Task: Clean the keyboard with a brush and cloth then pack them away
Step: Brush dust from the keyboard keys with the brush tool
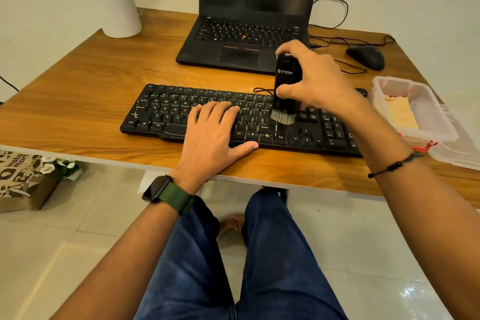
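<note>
Wood-grain desk (pixel 85 101) carries, at far left, a white plant pot (pixel 119 11). The black keyboard (pixel 166 109) lies along the near edge, in front of an open laptop (pixel 233 41). The left hand (pixel 211 132) rests flat, fingers straight, on the middle keys, steadying the board. The right hand (pixel 314 80) grips an upright black brush (pixel 284 85), with its bristles touching the keys near the right Shift. Judged best practice: hold the brush upright, apply light pressure, sweep along each row towards one edge, and maintain the steadying press. To the right sit a mouse (pixel 366 55) and an open plastic box (pixel 413 109), which appears to hold a pale folded cloth (pixel 401 111).
</note>
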The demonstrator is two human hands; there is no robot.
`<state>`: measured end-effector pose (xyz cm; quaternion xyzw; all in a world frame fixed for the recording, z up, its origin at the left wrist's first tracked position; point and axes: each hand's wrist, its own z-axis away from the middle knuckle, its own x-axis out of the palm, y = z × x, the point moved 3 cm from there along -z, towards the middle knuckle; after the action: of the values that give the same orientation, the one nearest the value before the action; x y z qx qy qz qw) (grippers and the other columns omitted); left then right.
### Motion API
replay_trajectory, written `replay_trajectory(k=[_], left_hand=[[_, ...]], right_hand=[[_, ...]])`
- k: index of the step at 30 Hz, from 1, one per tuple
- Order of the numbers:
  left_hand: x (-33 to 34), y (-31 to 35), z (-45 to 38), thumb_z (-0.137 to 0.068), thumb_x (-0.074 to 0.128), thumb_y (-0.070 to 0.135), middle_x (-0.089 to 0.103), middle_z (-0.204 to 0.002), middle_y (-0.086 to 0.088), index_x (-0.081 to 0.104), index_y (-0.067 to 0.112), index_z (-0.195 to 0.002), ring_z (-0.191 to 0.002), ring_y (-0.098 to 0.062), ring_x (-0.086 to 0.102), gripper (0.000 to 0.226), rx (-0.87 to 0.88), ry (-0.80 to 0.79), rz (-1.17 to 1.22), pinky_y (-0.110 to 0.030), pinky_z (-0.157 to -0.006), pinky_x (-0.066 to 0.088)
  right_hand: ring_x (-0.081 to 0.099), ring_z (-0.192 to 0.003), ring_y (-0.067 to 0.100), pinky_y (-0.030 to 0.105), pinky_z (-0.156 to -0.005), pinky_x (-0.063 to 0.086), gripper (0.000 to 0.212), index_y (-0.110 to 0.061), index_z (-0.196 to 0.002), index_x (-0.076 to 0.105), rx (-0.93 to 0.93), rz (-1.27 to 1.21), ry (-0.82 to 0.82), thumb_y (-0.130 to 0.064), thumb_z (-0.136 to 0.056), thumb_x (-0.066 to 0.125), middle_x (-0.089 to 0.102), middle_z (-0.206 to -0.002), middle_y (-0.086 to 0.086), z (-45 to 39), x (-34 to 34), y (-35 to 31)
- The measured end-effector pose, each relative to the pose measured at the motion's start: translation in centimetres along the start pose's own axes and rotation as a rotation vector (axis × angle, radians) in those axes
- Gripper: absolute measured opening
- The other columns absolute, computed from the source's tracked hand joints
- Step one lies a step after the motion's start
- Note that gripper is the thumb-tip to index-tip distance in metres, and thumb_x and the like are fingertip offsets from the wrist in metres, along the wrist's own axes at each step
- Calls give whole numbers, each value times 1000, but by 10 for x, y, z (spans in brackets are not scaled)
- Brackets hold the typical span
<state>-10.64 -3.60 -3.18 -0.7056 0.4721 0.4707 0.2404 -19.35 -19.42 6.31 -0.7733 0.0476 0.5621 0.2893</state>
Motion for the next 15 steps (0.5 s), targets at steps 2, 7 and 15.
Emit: replay_trajectory(k=[2, 7, 15], left_hand=[[0, 1, 1, -74, 36, 71, 57, -122, -11, 55, 10, -120, -116, -31, 49, 79, 10, 10, 3, -47, -99, 34], [2, -1, 2, -75, 36, 71, 59, -119, -12, 57, 9, -117, -114, -32, 51, 78, 15, 26, -6, -46, -97, 36], [1, 0, 0, -75, 35, 71, 60, -117, -12, 57, 8, -116, -112, -32, 52, 78, 19, 19, -7, -45, -95, 38]], right_hand=[[57, -103, 24, 31, -81, 50, 62, -25, -130, 37, 36, -53, 111, -25, -78, 71, 56, -121, 7, -5, -4, 0], [56, -109, 26, 31, -84, 47, 64, -24, -136, 34, 53, -2, 166, -27, -81, 68, 57, -123, 8, -9, 14, -5], [56, -109, 24, 29, -82, 47, 64, -25, -132, 38, 43, -35, 138, -27, -78, 71, 56, -123, 6, -2, -1, 0]])
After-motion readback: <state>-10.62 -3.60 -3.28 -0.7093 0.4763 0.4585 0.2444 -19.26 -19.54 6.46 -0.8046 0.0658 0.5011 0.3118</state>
